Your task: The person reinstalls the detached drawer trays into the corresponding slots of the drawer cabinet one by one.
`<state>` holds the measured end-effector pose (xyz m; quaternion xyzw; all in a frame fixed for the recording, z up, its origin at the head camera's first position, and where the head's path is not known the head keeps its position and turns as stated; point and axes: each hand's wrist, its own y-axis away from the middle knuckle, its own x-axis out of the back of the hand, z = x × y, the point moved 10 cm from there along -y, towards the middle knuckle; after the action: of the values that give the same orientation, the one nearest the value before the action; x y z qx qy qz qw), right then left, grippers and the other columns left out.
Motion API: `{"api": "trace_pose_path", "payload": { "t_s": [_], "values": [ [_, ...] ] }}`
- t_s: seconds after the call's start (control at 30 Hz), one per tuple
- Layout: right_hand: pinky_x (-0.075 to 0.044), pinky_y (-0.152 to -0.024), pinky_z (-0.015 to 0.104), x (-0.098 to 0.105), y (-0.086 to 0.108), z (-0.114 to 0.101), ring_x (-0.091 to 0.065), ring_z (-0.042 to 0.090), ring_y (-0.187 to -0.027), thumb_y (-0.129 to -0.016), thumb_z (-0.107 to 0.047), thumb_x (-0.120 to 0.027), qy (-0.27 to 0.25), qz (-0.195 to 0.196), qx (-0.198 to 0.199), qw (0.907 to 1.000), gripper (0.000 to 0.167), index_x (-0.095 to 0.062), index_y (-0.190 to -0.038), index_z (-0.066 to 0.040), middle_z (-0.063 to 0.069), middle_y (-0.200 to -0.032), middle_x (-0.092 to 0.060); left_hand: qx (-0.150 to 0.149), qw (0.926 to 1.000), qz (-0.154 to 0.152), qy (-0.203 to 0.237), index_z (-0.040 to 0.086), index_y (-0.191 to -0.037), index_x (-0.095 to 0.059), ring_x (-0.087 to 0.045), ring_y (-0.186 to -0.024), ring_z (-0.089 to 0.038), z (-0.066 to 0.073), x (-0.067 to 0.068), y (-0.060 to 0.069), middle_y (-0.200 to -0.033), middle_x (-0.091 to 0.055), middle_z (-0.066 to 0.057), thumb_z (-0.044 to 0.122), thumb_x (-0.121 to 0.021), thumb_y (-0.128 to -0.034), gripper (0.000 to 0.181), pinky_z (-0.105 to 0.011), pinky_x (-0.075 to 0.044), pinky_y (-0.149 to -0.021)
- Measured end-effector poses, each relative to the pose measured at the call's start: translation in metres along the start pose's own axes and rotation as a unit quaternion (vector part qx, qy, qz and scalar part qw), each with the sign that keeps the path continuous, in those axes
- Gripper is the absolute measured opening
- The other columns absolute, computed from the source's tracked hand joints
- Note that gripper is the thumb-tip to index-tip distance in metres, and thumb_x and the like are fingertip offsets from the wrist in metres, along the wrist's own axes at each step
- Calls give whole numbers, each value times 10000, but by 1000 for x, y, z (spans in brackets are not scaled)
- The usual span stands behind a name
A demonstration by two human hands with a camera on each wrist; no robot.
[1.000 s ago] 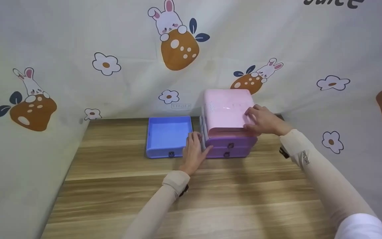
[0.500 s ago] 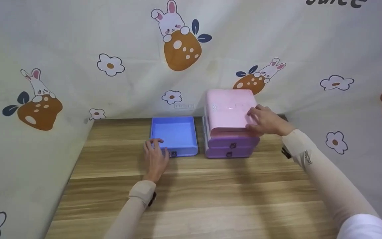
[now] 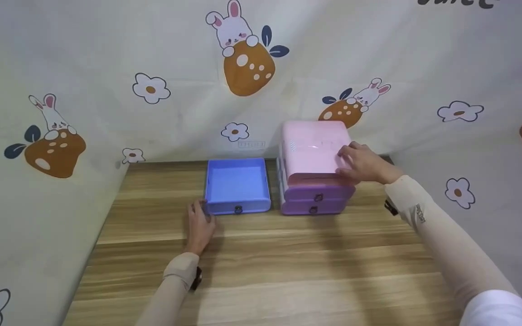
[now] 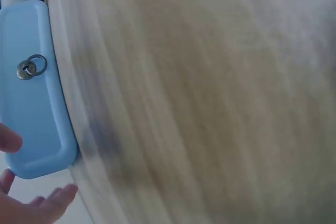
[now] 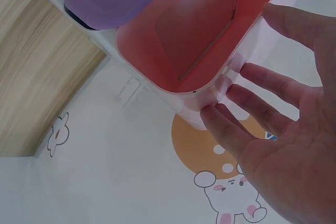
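Observation:
A blue drawer (image 3: 237, 181) with a metal ring on its front lies on the wood. My left hand (image 3: 201, 228) is at its front left corner, fingertips along the side. In the left wrist view the thumb lies over the front of the blue drawer (image 4: 31, 103), the other fingers of that hand (image 4: 39, 205) spread beyond its end. My right hand (image 3: 365, 164) rests on the right edge of a pink casing (image 3: 311, 149). The right wrist view shows its hollow red-pink inside (image 5: 168, 51) and the fingertips of the right hand (image 5: 294, 124) touching its outer surface.
Two purple drawers (image 3: 317, 200) with rings stand stacked under the pink casing, right of the blue drawer. A cloth wall (image 3: 184, 113) printed with rabbits and flowers stands behind and on both sides of the wooden tabletop (image 3: 288, 258).
My left hand has moved left from beside the stack, across the blue drawer's front, to its left corner. My right hand has stayed on the pink casing.

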<state>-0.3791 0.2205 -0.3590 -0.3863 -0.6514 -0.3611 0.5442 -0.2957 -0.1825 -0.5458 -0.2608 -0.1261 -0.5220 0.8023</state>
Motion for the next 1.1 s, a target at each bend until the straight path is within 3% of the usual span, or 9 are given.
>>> {"api": "trace_pose_path", "payload": {
  "t_s": [0.17,0.47,0.77,0.97,1.1],
  "values": [
    [-494,-991,609,2,1,-1,-547,457,-1148,-905,-355,-649,-17,69,44,10000,524,-526,-1296,-29,296,-1314,-518,-104,9997,239,-38,-78,-1205,-522,-548,-1087,-414,-1,5,-1,-1170,-513,-281,-49,-624,-889,333,-519,-501,-958],
    [-475,-1025,619,-1,-1,1,-526,461,-1203,-915,-372,-636,-33,-77,-70,9999,539,-512,-1329,-50,296,-1381,-483,-38,10000,-12,80,-48,-1218,-518,-560,-1181,-444,-9,-5,-7,-1225,-562,-288,-2,-648,-907,340,-543,-469,-1051],
    [-469,-1046,617,-5,-1,4,-509,448,-1241,-924,-390,-627,-102,-214,-280,9993,549,-497,-1352,-71,276,-1425,-454,19,9995,273,170,-56,-1143,-521,-614,-1137,-431,-16,-4,-10,-1175,-617,-284,-8,-647,-908,271,-524,-501,-1016],
    [-506,-973,593,1,1,-1,-557,445,-1135,-904,-358,-657,19,100,20,9999,526,-530,-1298,-34,288,-1314,-523,-163,9982,566,111,-53,-1090,-526,-659,-1064,-423,-14,-1,-13,-1101,-671,-289,-21,-665,-889,247,-524,-531,-934],
    [-516,-950,583,1,2,0,-562,425,-1100,-906,-352,-657,50,107,4,9999,516,-535,-1290,-29,284,-1290,-538,-279,9977,605,146,-52,-1064,-531,-672,-1051,-420,-12,-1,-13,-1077,-686,-281,-23,-681,-876,243,-526,-539,-913]
  ]
}}
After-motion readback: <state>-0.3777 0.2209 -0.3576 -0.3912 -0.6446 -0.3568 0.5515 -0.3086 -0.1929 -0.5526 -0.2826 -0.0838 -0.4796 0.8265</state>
